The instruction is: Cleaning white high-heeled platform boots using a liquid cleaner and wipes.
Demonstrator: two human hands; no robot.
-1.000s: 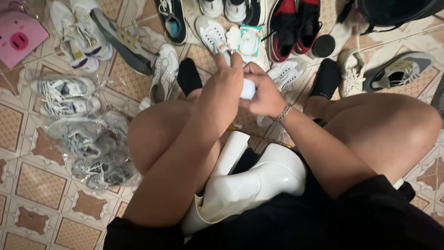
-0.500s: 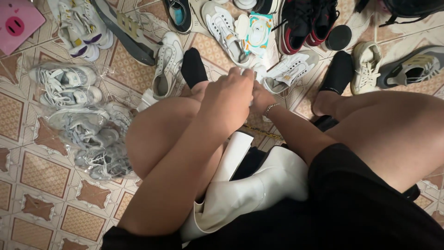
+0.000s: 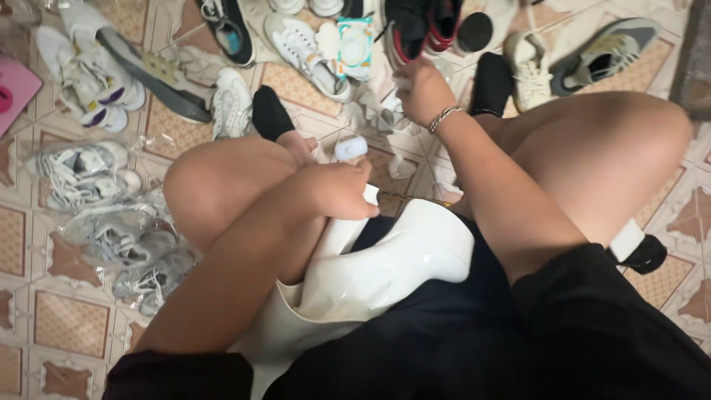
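The left hand [image 3: 337, 194] pinched a small white bottle [image 3: 350, 148]; the right hand [image 3: 421, 90] grabbed soft, light wipes [image 3: 389, 115] just below its grip.

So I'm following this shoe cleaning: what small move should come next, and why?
Probably draw the right hand back toward the lap with a tissue. It is stretched out to the crumpled white tissues on the floor, while the left hand holds a small white bottle above the glossy white boot on the lap.
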